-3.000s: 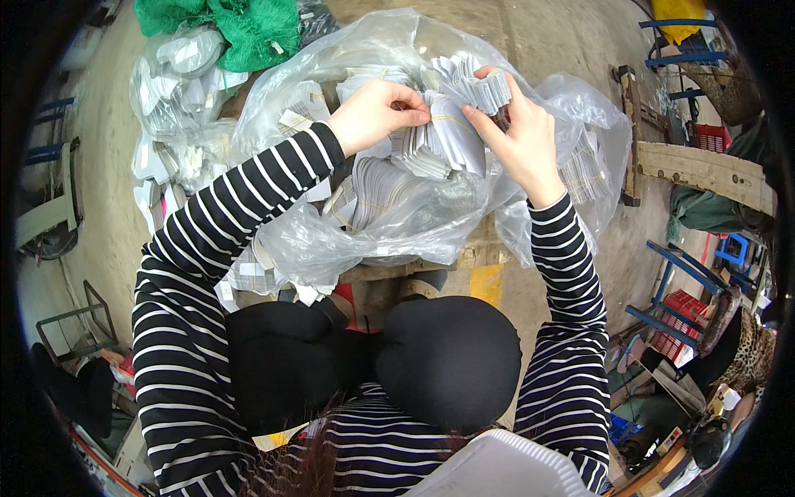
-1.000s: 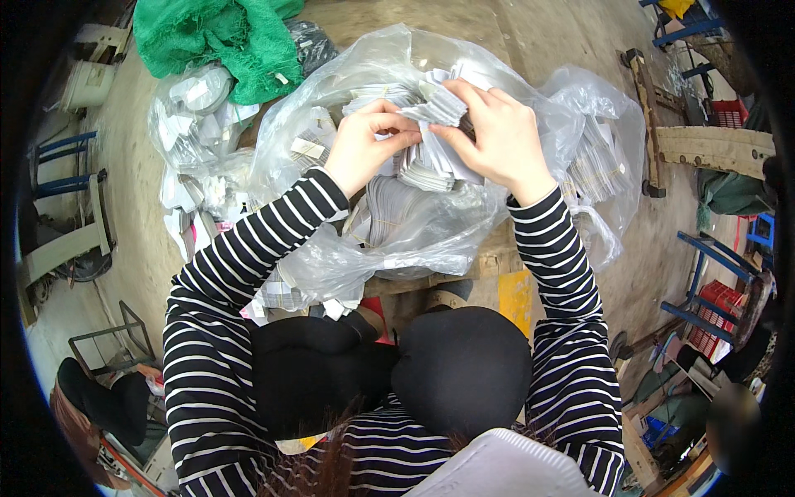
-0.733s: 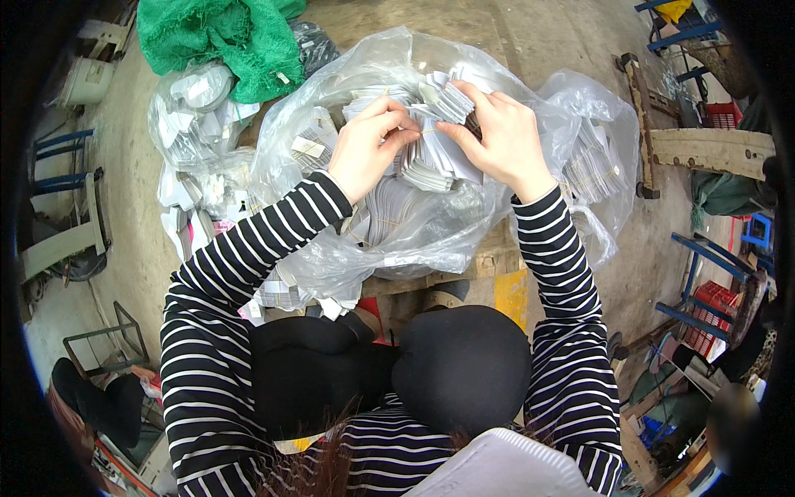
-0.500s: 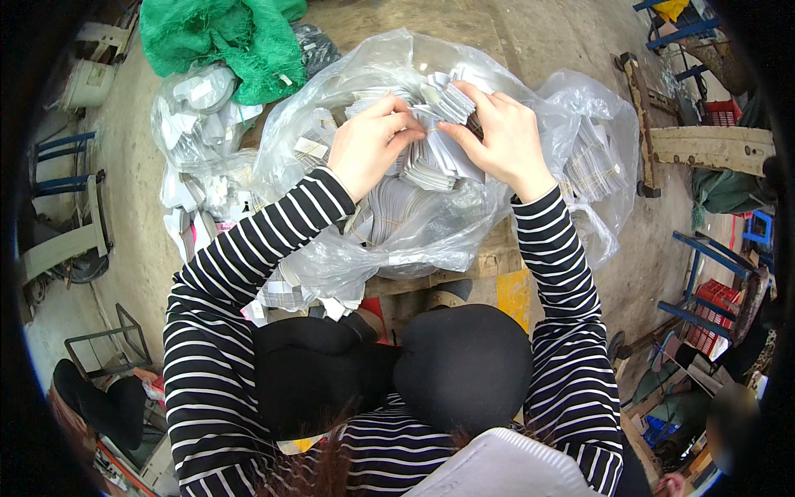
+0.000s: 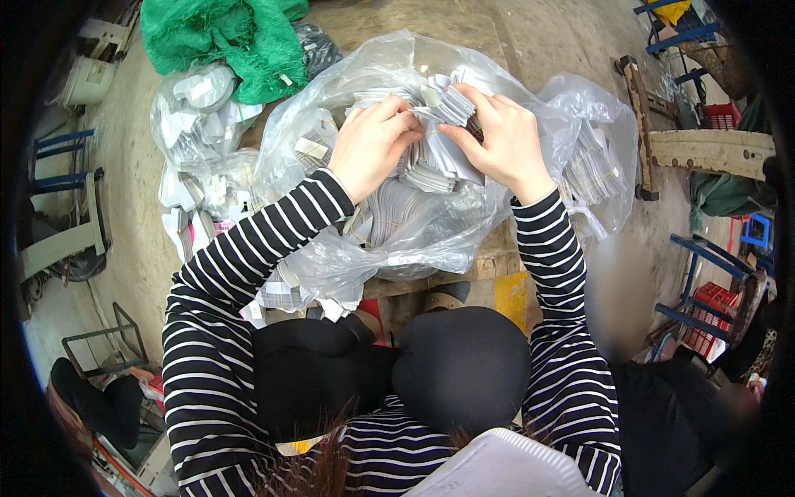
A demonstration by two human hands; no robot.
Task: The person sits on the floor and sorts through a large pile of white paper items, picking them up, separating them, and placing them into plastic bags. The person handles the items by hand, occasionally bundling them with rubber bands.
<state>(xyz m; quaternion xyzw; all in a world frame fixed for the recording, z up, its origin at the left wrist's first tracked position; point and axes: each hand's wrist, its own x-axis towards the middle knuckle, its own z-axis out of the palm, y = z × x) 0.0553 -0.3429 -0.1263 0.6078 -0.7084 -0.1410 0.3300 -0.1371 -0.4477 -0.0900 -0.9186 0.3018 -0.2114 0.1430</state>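
Over an open clear plastic bag (image 5: 451,248), both my hands work at a bundle of thin whitish-grey cut pieces (image 5: 451,108). My right hand (image 5: 509,149) grips this bundle from its right side, thumb below and fingers above. My left hand (image 5: 370,151) is closed at the bundle's left side; its fingertips are pinched, and what lies between them is too small to make out. Inside the bag, more bundles (image 5: 393,207) are stacked, some with thin bands round them. A fanned bundle (image 5: 429,176) lies just below my hands.
Another clear bag of banded bundles (image 5: 590,166) stands on the right. At the left are bags of white pieces (image 5: 195,108) and a green mesh sack (image 5: 228,41). A wooden beam (image 5: 712,151) and red crates (image 5: 710,311) lie farther right. Someone in dark clothes (image 5: 662,422) is at lower right.
My left hand has turned slightly, its fingertips a little nearer the bundle's upper part. My right hand keeps its grip. A person has come into view at the lower right.
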